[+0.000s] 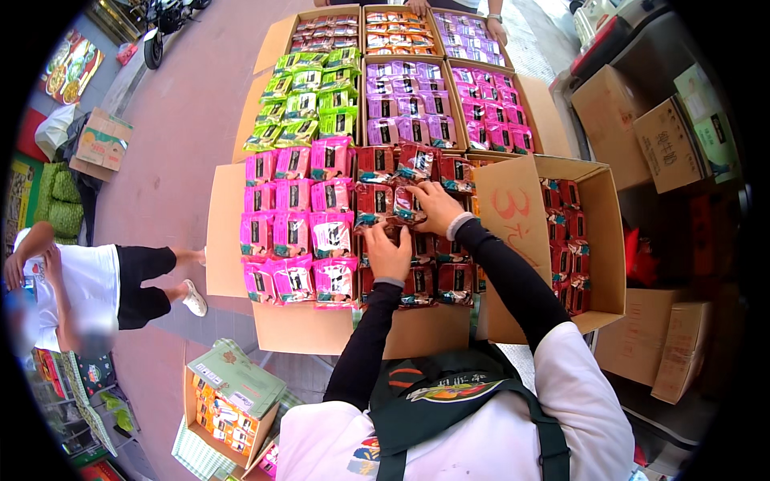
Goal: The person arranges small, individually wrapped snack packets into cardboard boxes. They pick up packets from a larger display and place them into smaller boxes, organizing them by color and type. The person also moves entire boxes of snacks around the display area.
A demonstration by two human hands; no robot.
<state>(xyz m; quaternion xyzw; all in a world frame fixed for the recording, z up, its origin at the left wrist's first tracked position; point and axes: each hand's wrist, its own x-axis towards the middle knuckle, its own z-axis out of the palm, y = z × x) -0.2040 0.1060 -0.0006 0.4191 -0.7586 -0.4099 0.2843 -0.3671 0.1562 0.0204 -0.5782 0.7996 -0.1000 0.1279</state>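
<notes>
Dark red snack packets [375, 202] fill a cardboard box in front of me, and both my hands rest among them. My right hand [434, 206] has its fingers on a dark red packet [406, 203] from its right side. Just below and to the left, my left hand [388, 249] touches the packets' lower edges, thumb and forefinger apart; whether it grips one is hidden. Pink packets [293, 228] stand in rows directly to the left. At the right, a carton with an upright flap [511, 210] holds more dark red packets [560, 240].
Behind are boxes of green [307, 102], purple [409, 102] and magenta packets [493, 108]. Another person's hand [497, 29] is at the far box. A person in a white shirt [84, 288] stands left. An open carton of orange packets [225, 415] sits lower left; cartons [637, 337] are stacked right.
</notes>
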